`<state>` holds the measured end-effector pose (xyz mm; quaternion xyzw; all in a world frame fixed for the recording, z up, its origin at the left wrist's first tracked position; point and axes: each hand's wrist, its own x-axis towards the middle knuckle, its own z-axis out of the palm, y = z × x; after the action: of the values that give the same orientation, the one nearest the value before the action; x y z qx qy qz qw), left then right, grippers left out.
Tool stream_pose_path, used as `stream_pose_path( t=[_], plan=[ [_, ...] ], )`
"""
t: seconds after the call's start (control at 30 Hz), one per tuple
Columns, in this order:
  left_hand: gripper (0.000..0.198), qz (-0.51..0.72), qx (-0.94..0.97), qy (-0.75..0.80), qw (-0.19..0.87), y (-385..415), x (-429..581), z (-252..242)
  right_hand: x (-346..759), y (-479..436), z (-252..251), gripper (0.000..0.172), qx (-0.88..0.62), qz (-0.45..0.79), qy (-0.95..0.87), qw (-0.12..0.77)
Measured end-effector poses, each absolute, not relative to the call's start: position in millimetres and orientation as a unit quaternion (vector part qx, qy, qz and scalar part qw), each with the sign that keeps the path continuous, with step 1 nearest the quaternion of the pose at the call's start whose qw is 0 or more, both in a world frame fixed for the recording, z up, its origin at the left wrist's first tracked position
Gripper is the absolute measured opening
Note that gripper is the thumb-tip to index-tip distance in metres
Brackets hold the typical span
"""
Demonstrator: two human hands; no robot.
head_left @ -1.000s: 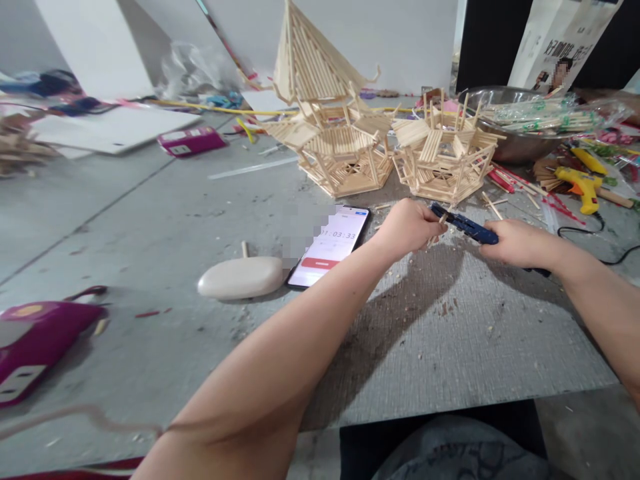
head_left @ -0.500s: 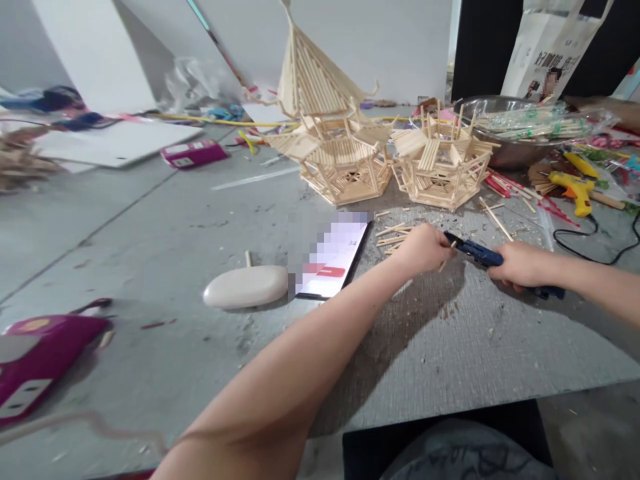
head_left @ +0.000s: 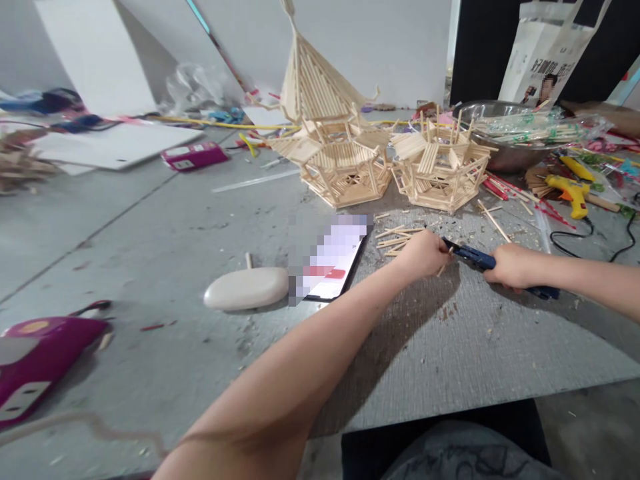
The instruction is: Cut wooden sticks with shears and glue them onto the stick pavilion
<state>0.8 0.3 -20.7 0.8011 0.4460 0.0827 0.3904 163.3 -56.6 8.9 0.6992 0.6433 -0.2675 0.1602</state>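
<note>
My left hand (head_left: 423,253) is closed in a pinch on a thin wooden stick (head_left: 444,265) whose end pokes out toward the right. My right hand (head_left: 513,265) is wrapped round the handles of a blue cutter (head_left: 473,255), and its tip meets the stick. Both hands hover low over a grey mat (head_left: 450,347). Just beyond my left hand lie several short cut sticks (head_left: 395,239).
A phone (head_left: 333,263) and a pale oval stone-like object (head_left: 246,288) lie left of the hands. Behind stand a roofed stick pavilion (head_left: 327,133) and a second stick structure (head_left: 440,167). A metal bowl (head_left: 505,155), yellow glue gun (head_left: 567,190) and magenta box (head_left: 35,357) are around.
The view has tilted down a little, so the hands sit lower in the frame. Both hands keep their hold on the stick and the cutter, shifted slightly.
</note>
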Motion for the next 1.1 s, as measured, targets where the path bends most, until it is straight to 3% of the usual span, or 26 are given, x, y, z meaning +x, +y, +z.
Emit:
stream_pose_path(
  t=[0.23,0.4,0.63,0.77,0.87,0.97,1.1],
  plan=[
    [0.024,0.083,0.793,0.446,0.407,1,-1,-23,163,-57,5,0.022,0.710,-0.261,0.634,0.161],
    [0.027,0.083,0.796,0.441,0.406,0,0,-23,166,-55,-6,0.022,0.716,-0.238,0.646,0.111],
    [0.021,0.081,0.795,0.429,0.422,8,-6,-18,181,-53,-2,0.022,0.690,-0.539,0.483,0.016],
    [0.019,0.113,0.808,0.437,0.378,18,-16,-6,202,-61,3,0.020,0.649,-0.648,0.394,-0.064],
    [0.020,0.119,0.834,0.456,0.287,25,-24,1,215,-64,6,0.031,0.594,-0.705,0.364,-0.136],
    [0.017,0.109,0.836,0.497,0.206,32,-31,4,219,-62,7,0.041,0.567,-0.698,0.387,-0.203],
    [0.015,0.092,0.824,0.529,0.180,39,-38,3,213,-56,5,0.044,0.563,-0.680,0.395,-0.255]
  ],
)
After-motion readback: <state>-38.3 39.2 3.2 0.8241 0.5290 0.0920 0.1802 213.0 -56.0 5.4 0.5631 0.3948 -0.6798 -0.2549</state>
